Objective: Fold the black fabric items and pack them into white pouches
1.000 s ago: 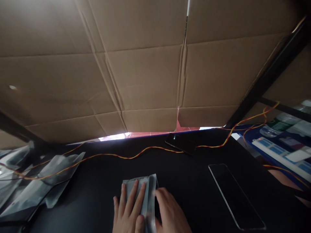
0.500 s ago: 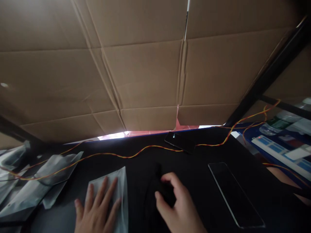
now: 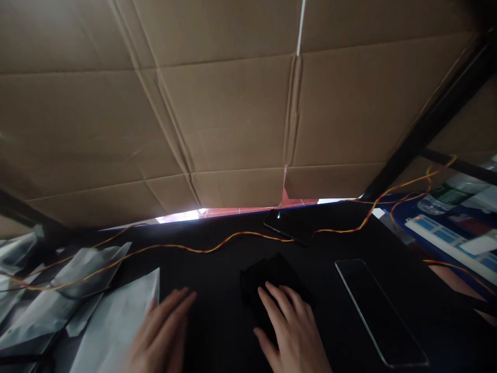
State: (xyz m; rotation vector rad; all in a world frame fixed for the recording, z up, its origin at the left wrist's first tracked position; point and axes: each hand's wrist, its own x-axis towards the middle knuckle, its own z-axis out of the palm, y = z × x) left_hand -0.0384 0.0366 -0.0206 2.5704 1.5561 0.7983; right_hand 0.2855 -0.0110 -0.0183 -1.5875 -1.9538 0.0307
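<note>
My right hand (image 3: 293,326) lies palm down, fingers spread, on a black item (image 3: 272,269) that looks like folded soft cloth or a pouch. Its exact kind is hard to make out against the dark tabletop (image 3: 217,300). To the left, my left hand (image 3: 165,331) is slightly blurred, its fingers stretched out with nothing visible in them. A frosted plastic bag (image 3: 120,316) lies flat just left of that hand and partly behind it; whether they touch I cannot tell.
A large phone (image 3: 380,311) lies to the right. Near the back edge, a smaller phone (image 3: 289,226) sits by a red-yellow twisted wire (image 3: 209,250). More plastic packaging (image 3: 66,290) is at left. A cardboard sheet (image 3: 233,119) stands behind; a bottle (image 3: 446,194) is at far right.
My left hand has come off the plastic bag, which has shifted left. My right hand has gone from pinching the black item to lying on it; the item now looks spread wider.
</note>
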